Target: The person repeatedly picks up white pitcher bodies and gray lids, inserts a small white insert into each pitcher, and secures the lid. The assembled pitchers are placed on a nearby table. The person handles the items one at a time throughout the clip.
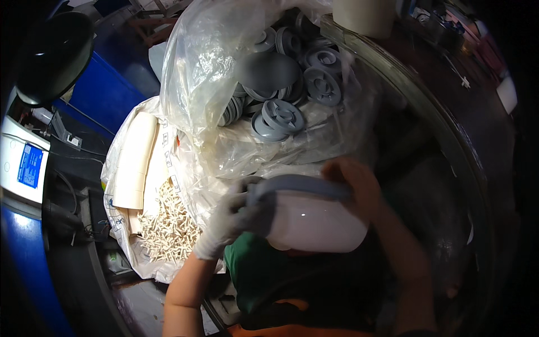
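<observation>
In front of my body I hold a white rounded container (317, 224) with a grey lid or rim (300, 184) along its upper side. My left hand (227, 219), in a pale glove, is closed round its left end; the fingertips are partly in shadow. At the other end my bare right hand (359, 182) grips the grey rim, fingers bent over it. Just beyond lies a large clear plastic bag (199, 73) with several round grey lids (283, 116) in it, some stacked. A dark, blurred oval covers part of the pile.
Left of me stands a white sack (122, 149) holding small cream pegs (168, 230) and a cream roll (136, 160). Farther left are a white box with a blue label (25, 163) and a dark round lamp-like object (53, 59). A curved edge (418, 78) bounds the right side; a pale bucket (365, 16) stands there.
</observation>
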The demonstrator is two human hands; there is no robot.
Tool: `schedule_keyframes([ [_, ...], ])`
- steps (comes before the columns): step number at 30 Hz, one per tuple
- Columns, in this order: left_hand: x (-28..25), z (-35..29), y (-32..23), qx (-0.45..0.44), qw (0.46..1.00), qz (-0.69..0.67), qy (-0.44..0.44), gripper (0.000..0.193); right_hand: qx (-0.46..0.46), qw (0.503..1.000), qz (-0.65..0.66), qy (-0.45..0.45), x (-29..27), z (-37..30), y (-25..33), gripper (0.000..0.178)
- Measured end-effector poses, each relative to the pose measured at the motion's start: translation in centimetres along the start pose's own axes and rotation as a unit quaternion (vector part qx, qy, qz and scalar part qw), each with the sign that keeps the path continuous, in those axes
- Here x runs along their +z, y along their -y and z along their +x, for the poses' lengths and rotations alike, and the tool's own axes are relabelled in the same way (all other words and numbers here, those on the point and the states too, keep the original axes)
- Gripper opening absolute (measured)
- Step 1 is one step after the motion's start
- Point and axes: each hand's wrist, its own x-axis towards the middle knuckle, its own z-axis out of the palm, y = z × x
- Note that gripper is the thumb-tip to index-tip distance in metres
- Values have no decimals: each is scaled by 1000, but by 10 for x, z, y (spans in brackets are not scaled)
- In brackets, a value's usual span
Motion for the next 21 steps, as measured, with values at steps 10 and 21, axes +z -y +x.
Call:
schedule_keyframes([
  [10,-63,-67,65,-96,878,-399,-247,71,218,957,-188,25,109,139,-203,52],
  [21,-74,-74,106,-118,751,-539,-361,50,211,971,109,7,82,75,-116,48],
])
